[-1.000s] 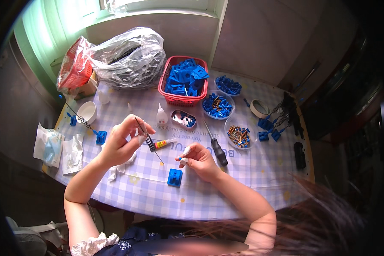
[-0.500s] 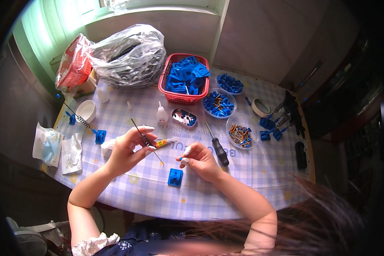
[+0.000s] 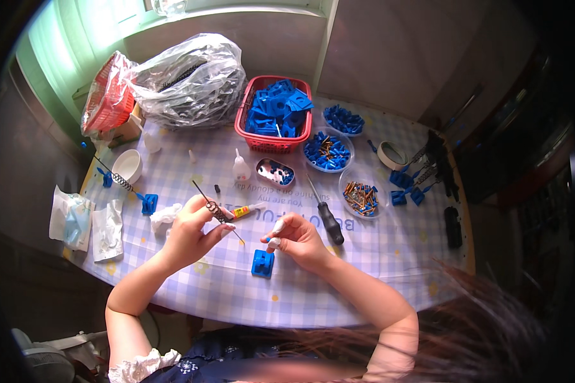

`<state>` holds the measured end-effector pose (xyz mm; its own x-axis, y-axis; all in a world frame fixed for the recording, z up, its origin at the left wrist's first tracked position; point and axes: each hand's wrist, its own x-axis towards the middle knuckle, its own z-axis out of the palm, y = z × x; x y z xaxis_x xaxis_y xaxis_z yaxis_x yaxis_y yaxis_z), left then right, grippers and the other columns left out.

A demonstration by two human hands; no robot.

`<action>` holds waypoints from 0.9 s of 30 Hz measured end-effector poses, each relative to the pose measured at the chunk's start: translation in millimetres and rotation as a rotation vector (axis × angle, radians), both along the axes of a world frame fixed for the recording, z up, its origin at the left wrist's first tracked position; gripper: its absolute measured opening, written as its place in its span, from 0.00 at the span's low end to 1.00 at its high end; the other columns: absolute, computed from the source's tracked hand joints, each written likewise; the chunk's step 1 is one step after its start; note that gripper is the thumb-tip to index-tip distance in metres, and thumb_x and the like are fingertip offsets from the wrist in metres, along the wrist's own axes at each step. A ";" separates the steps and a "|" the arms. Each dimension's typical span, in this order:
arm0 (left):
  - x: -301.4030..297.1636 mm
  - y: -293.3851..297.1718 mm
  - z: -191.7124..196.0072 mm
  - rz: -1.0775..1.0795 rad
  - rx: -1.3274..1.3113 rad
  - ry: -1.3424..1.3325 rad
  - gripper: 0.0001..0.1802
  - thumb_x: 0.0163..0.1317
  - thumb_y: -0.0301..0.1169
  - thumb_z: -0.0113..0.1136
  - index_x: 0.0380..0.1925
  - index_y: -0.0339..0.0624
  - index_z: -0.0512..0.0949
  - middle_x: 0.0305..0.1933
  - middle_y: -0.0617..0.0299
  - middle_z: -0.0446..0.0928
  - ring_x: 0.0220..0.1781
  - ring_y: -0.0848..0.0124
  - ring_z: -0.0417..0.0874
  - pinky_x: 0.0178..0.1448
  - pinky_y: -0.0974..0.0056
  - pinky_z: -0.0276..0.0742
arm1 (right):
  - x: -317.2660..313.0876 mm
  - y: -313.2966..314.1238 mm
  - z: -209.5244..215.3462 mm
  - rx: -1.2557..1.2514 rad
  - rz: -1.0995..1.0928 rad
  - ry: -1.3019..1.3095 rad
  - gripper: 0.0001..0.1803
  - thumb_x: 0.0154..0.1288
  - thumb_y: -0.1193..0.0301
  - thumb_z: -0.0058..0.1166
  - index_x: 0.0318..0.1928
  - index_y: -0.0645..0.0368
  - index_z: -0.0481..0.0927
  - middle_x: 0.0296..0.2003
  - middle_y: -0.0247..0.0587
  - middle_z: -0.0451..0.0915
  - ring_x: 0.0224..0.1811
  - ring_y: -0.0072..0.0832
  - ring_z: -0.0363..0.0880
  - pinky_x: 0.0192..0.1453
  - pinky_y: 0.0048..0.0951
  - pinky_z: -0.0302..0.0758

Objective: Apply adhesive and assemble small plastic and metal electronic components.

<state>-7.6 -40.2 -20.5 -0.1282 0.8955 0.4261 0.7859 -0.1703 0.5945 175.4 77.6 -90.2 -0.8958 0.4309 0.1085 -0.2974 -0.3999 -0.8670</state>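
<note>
My left hand [image 3: 195,233] is closed on a thin dark rod with a black coil spring [image 3: 214,209] around it. The rod slants down to the right, and its lower end has a yellowish tip [image 3: 241,242]. My right hand [image 3: 298,241] pinches a tiny blue piece [image 3: 268,240] between thumb and fingers; its shape is mostly hidden. Just below these fingertips a square blue plastic base [image 3: 262,263] with a raised middle lies on the cloth. Beyond my left hand lies a yellow glue tube [image 3: 244,211], with a small black cap [image 3: 217,189] nearby.
A black-handled screwdriver [image 3: 329,222] lies right of my right hand. Behind it stand tubs of brass pieces [image 3: 362,198] and blue pieces [image 3: 328,152]. A red basket [image 3: 274,142] of blue plates is farther back, beside a clear plastic bag [image 3: 191,83]. Finished-looking spring assemblies [image 3: 407,182] lie at right.
My left hand has lowered slightly and shifted a little, uncovering the black cap. The rod's tip is closer to the blue piece in my right hand, which has hardly moved.
</note>
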 end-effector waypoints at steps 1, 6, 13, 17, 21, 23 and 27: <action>-1.6 -1.2 -0.6 0.028 -0.024 -0.012 0.11 0.41 0.25 0.61 0.28 0.37 0.75 0.30 0.56 0.70 0.31 0.65 0.72 0.35 0.68 0.68 | -0.1 -1.0 -1.1 -0.006 -0.001 -0.002 0.09 0.53 0.81 0.48 0.33 0.56 0.65 0.31 0.36 0.73 0.41 0.28 0.74 0.37 0.27 0.73; -5.8 -12.4 -0.9 -0.002 0.279 -0.503 0.08 0.45 0.24 0.56 0.27 0.31 0.75 0.29 0.60 0.67 0.34 0.74 0.67 0.38 0.72 0.63 | -0.7 -4.4 -2.5 -0.023 0.007 -0.007 0.11 0.52 0.82 0.49 0.34 0.56 0.65 0.31 0.36 0.73 0.40 0.29 0.74 0.39 0.26 0.73; -9.9 -17.7 -17.1 0.006 0.421 -0.588 0.09 0.45 0.30 0.56 0.25 0.34 0.75 0.28 0.62 0.66 0.35 0.71 0.64 0.41 0.69 0.60 | -2.6 -4.9 -3.3 0.062 0.035 -0.024 0.10 0.52 0.80 0.50 0.32 0.57 0.64 0.31 0.36 0.73 0.40 0.24 0.73 0.42 0.24 0.71; -9.3 -18.6 -21.3 0.000 0.329 -0.477 0.10 0.45 0.31 0.57 0.24 0.35 0.75 0.27 0.62 0.67 0.33 0.69 0.64 0.40 0.67 0.59 | -1.9 -4.5 -4.3 0.127 0.033 -0.019 0.10 0.51 0.82 0.50 0.32 0.58 0.65 0.31 0.35 0.73 0.40 0.24 0.73 0.43 0.24 0.70; -9.5 -17.8 -23.6 -0.004 0.361 -0.412 0.10 0.45 0.31 0.57 0.24 0.36 0.75 0.26 0.62 0.67 0.32 0.69 0.65 0.40 0.66 0.58 | -2.2 -4.1 -5.1 0.151 0.030 -0.024 0.10 0.51 0.82 0.50 0.33 0.59 0.66 0.30 0.33 0.72 0.40 0.23 0.73 0.44 0.24 0.70; -9.2 -18.5 -24.2 -0.005 0.348 -0.421 0.09 0.45 0.31 0.56 0.24 0.35 0.75 0.27 0.62 0.67 0.32 0.69 0.65 0.41 0.65 0.58 | -2.1 -4.1 -5.6 0.149 0.033 -0.024 0.10 0.51 0.83 0.50 0.33 0.59 0.66 0.30 0.33 0.72 0.40 0.23 0.73 0.44 0.24 0.70; -7.7 -18.1 -25.2 -0.009 0.321 -0.441 0.09 0.45 0.31 0.56 0.24 0.35 0.75 0.27 0.61 0.67 0.32 0.69 0.65 0.41 0.65 0.58 | -1.0 -4.8 -4.6 0.142 0.038 -0.030 0.10 0.51 0.83 0.49 0.33 0.59 0.66 0.30 0.33 0.71 0.40 0.23 0.73 0.44 0.24 0.70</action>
